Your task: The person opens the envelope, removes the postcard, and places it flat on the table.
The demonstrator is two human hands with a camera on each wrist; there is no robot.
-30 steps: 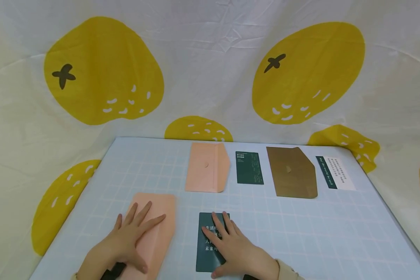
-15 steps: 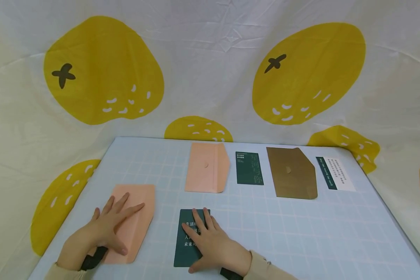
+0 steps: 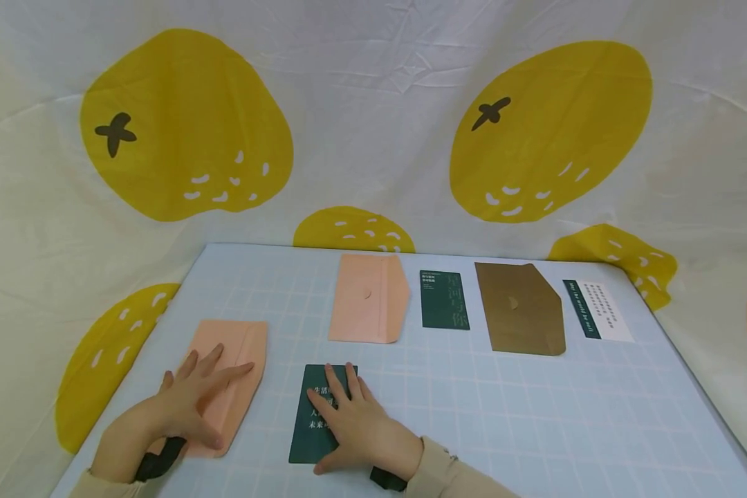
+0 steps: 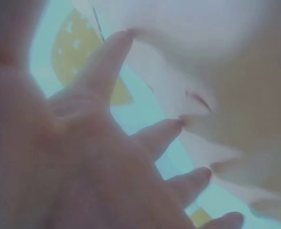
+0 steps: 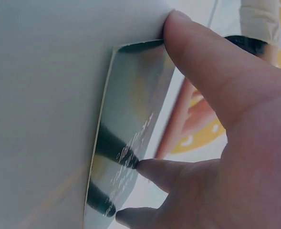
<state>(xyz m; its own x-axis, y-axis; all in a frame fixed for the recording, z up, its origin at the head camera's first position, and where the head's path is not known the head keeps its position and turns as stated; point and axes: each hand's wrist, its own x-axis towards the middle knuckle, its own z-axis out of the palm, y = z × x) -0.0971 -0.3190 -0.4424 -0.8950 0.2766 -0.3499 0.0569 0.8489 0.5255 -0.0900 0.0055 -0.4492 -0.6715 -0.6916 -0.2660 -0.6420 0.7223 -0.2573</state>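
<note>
At the left of the head view a pink envelope (image 3: 239,346) lies flat on the table. My left hand (image 3: 193,401) rests on it with spread fingers, and the left wrist view shows the fingertips touching its surface. A dark green card (image 3: 305,436) printed with white characters lies to the right of that envelope. My right hand (image 3: 361,425) is spread over the card's right side, fingertips pressing on it. Some of the card's print is hidden beneath the fingers. In the right wrist view the glossy card (image 5: 130,95) reflects the fingers, and the thumb is at its edge.
Along the back lie a second pink envelope (image 3: 361,297), a small green card (image 3: 444,299), a brown envelope (image 3: 523,311) and a white card with a green strip (image 3: 606,311). Behind the table (image 3: 504,415) hangs a white cloth with yellow fruit prints (image 3: 187,124).
Both hands have slid left and slightly away from the body, the left carrying the pink envelope beneath it and the right the dark green card. The back-row items have stayed put.
</note>
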